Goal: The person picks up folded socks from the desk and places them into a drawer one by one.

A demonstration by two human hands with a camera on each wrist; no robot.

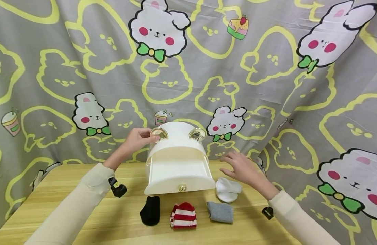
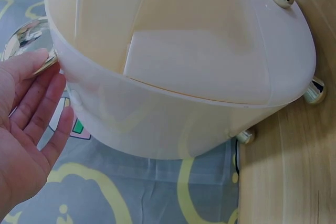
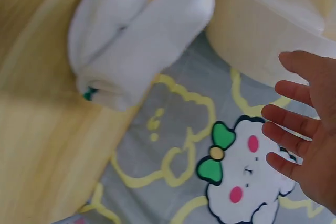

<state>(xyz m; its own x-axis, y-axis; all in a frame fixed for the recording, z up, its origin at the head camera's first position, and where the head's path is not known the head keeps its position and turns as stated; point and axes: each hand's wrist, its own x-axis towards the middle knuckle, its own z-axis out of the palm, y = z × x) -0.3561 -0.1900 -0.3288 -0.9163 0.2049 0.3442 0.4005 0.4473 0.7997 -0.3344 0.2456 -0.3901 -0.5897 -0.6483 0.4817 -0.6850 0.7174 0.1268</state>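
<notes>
A rounded white storage box [image 1: 178, 134] with two round gold ears stands on the table, its drawer [image 1: 180, 186] pulled out toward me by a small gold knob [image 1: 182, 188]. My left hand [image 1: 139, 137] pinches the left gold ear [image 2: 31, 43] between thumb and fingers. To the right of the box, my right hand [image 1: 242, 168] hovers with fingers spread and nothing in it. Just below it lies a folded pair of white socks [image 3: 142, 35]. In front of the drawer lie a black sock [image 1: 150, 211], red-and-white striped socks [image 1: 183, 216] and grey socks [image 1: 220, 212].
The wooden table [image 1: 121, 217] ends at the back against a grey curtain [image 1: 176, 81] with yellow outlines and white cartoon animals. Small gold feet [image 2: 315, 92] hold the box off the table. Black wrist devices [image 1: 117, 187] sit at both cuffs.
</notes>
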